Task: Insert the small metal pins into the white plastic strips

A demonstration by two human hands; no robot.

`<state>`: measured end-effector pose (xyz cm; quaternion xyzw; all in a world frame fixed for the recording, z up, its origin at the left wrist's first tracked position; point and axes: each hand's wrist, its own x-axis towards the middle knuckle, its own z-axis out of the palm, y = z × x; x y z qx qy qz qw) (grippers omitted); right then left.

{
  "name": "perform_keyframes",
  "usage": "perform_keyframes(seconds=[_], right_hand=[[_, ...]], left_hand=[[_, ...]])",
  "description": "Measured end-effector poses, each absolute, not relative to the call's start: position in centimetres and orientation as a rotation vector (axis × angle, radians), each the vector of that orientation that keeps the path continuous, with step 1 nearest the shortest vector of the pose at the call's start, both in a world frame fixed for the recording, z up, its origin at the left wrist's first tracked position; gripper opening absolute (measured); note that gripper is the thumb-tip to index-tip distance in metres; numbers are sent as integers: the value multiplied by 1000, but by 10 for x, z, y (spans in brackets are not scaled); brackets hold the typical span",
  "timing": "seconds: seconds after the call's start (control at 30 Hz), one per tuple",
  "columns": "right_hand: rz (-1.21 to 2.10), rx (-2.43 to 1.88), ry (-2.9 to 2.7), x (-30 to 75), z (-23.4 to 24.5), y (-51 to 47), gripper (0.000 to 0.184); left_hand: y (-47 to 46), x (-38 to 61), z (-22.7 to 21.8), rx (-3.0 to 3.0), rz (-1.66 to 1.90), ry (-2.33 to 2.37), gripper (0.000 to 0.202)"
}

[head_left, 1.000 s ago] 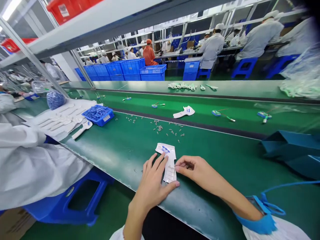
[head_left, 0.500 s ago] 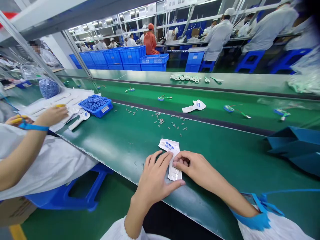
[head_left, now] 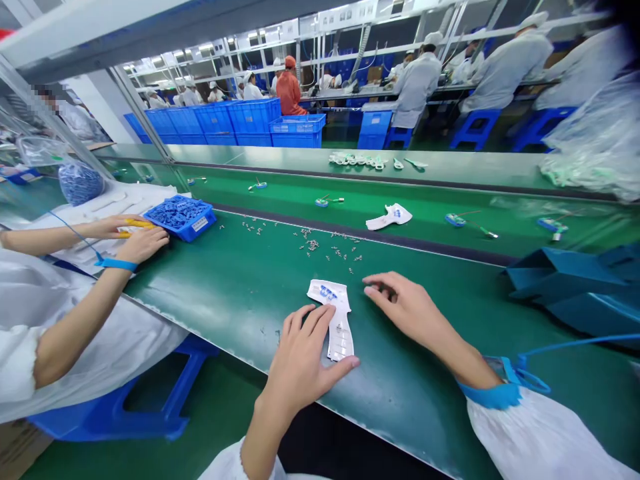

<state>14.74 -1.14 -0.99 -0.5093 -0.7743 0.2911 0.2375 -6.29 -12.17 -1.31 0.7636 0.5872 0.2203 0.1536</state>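
Note:
A white plastic shell, shaped like a handle with a wider head, lies on the green bench before me. Blue parts sit in its head and small pieces lie along its grip. My left hand holds it lightly at the left edge and lower end, fingers long and thumb spread. To the right of the shell, my right hand hovers apart from it. Its thumb and index tips are slightly apart, the other fingers loosely curled; nothing shows between them. Beyond both hands lie scattered small metal pieces.
A blue bin of blue parts stands left, beside a co-worker's hands with a yellow-handled tool. Another white shell and several small assemblies lie on the belt. Dark teal folded bins sit right.
My right hand has left the shell and moved right and up towards the metal pieces. My left hand stays at the shell. The co-worker's hands have moved to the blue bin.

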Motion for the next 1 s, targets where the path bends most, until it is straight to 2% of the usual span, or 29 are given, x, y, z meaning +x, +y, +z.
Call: perform_keyframes(seconds=[0.07, 0.17, 0.37, 0.57, 0.77, 0.93, 1.0], right_hand=[[579, -1379, -2153, 149, -19, 0, 34], [421, -1251, -2273, 138, -33, 16, 35], [398, -1221, -2302, 123, -35, 31, 31], [851, -1297, -1978, 136, -12, 2, 27], [1292, -1231, -1924, 133, -6, -29, 31], [1523, -1092, -1792, 119, 0, -46, 25], [1551, -1094, -1766, 115, 3, -49, 25]], left_hand=[[-121, -63, -14, 2196, 642, 1681, 72], [-121, -63, -14, 2205, 658, 1682, 70], [-122, -64, -13, 2211, 633, 1694, 69], [-123, -64, -14, 2198, 643, 1683, 71], [-123, -63, -13, 2186, 740, 1645, 65], [-123, -53, -14, 2017, 1138, 1650, 26], [-123, -49, -16, 1964, 1244, 1620, 18]])
